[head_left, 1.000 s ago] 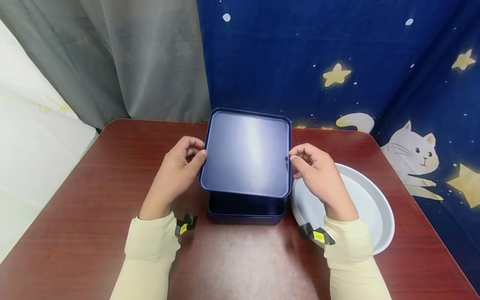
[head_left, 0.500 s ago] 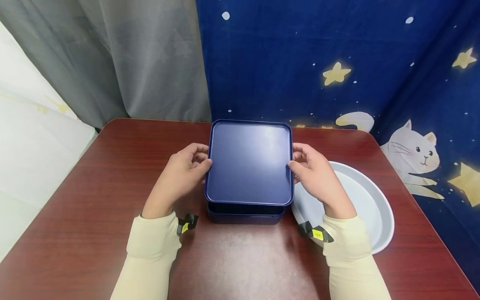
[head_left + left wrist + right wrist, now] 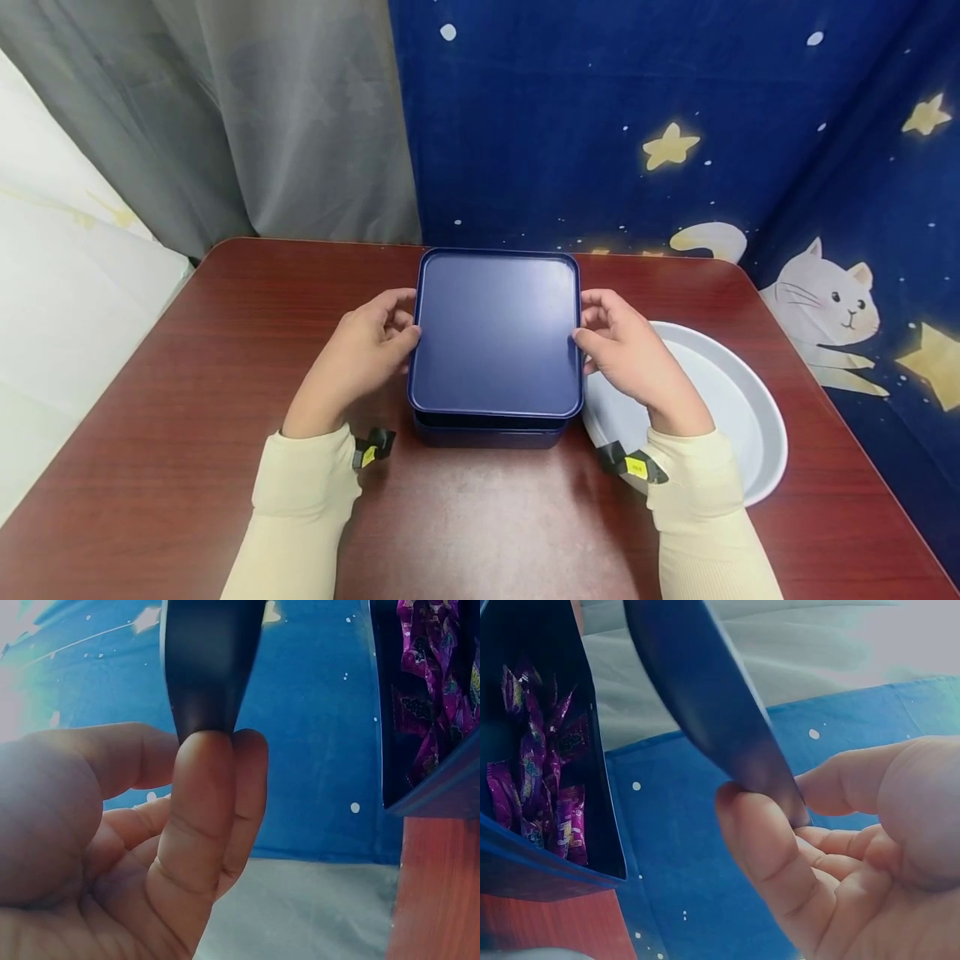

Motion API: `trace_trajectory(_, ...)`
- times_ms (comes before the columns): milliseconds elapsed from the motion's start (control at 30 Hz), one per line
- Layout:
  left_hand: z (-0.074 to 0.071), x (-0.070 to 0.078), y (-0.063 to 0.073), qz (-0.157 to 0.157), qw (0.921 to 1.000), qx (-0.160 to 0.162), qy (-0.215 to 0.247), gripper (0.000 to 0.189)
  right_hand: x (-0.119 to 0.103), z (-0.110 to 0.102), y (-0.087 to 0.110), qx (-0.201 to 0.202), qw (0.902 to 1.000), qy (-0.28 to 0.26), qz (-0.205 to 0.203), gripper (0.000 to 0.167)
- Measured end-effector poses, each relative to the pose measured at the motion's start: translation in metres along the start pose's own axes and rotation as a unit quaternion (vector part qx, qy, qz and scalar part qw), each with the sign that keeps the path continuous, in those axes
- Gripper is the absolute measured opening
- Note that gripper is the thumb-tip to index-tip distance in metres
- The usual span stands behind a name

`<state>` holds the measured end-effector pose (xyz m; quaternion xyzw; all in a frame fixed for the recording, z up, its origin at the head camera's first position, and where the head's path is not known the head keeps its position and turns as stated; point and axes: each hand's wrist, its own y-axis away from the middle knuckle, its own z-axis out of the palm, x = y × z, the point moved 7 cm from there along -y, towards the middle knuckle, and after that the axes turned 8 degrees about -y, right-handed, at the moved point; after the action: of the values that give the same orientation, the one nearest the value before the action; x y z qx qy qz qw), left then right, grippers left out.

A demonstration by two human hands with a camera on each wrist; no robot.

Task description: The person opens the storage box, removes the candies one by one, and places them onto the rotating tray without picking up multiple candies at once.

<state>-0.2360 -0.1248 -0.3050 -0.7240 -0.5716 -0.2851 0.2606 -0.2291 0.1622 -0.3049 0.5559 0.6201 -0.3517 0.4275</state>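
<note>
A square dark-blue lid (image 3: 497,333) is held over a matching blue box (image 3: 487,438) that stands on the table. My left hand (image 3: 365,348) pinches the lid's left edge between thumb and fingers, and my right hand (image 3: 626,357) does the same at the right edge. Along the box's front a narrow dark gap shows under the lid. In the right wrist view, several purple-wrapped candies (image 3: 534,769) lie inside the box; candies (image 3: 439,675) show in the left wrist view too. From the head view the lid hides them.
A round pale-grey tray (image 3: 738,408) lies on the table at the right, partly under my right forearm. The reddish-brown wooden table (image 3: 187,400) ends at the back against a grey curtain (image 3: 315,125) and a blue star-patterned curtain (image 3: 540,125).
Both hands have brought the lid down and toward me. It has levelled out from a slanted hold, and less of the box's opening shows below it.
</note>
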Motion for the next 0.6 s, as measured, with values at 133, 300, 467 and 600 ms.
trace_trajectory(133, -0.002, 0.001, 0.005, 0.000, 1.0000, 0.000, 0.000, 0.047, 0.000, 0.002, 0.001, -0.010, 0.9999, -0.004, -0.001, 0.047)
trace_trajectory(300, -0.005, 0.004, 0.009, 0.005, 1.0000, 0.004, 0.001, 0.047, -0.001, 0.002, 0.003, -0.015, 0.9999, -0.002, -0.007, 0.047)
trace_trajectory(467, -0.008, 0.007, 0.012, 0.007, 1.0000, 0.005, -0.003, 0.046, -0.003, 0.003, 0.004, -0.017, 0.9998, 0.004, -0.006, 0.047)
trace_trajectory(600, -0.008, 0.007, 0.015, 0.003, 0.9999, 0.002, -0.010, 0.047, -0.004, 0.003, 0.004, -0.020, 0.9998, 0.004, -0.005, 0.047)
